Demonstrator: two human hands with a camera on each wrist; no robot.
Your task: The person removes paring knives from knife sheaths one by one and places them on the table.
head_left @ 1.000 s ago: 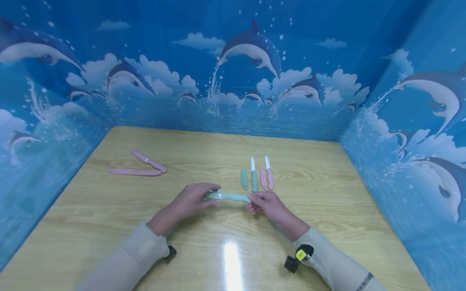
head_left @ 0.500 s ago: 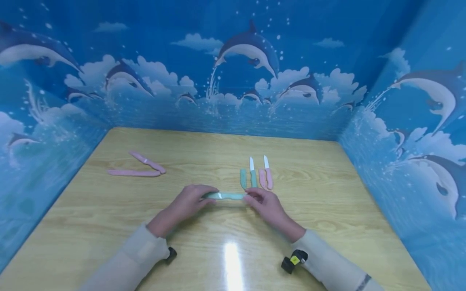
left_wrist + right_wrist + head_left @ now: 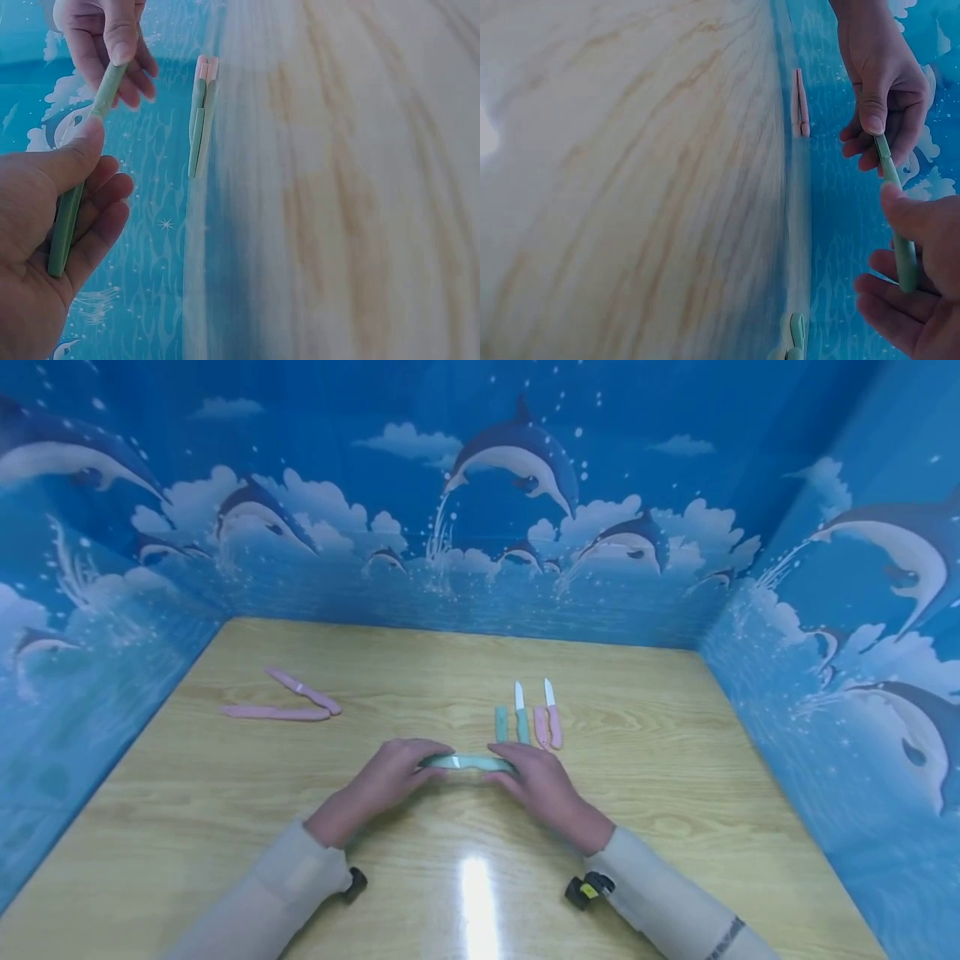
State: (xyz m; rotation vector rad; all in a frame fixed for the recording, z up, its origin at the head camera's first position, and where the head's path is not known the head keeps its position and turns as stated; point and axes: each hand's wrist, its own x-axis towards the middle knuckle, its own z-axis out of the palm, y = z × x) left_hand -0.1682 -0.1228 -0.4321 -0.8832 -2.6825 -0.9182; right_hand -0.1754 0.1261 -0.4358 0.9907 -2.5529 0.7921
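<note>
A light green knife, with a pale band near its middle, lies crosswise between both hands above the table. My left hand grips its left, sheath-covered end with thumb and fingers. The right hand holds the handle end. From the left wrist, the green sheath runs through the left palm under the thumb. In the right wrist view, the handle's rounded end sticks out between the right thumb and the curled fingers.
Beyond the right hand lie a bare green knife, a green sheath, a pink knife and a pink sheath. Two long pink knives lie at the left. A dolphin-print wall borders the wooden table.
My right hand has slid left along the green knife's handle, from pinching its tip to covering more of it. The left hand has stayed nearly in place.
</note>
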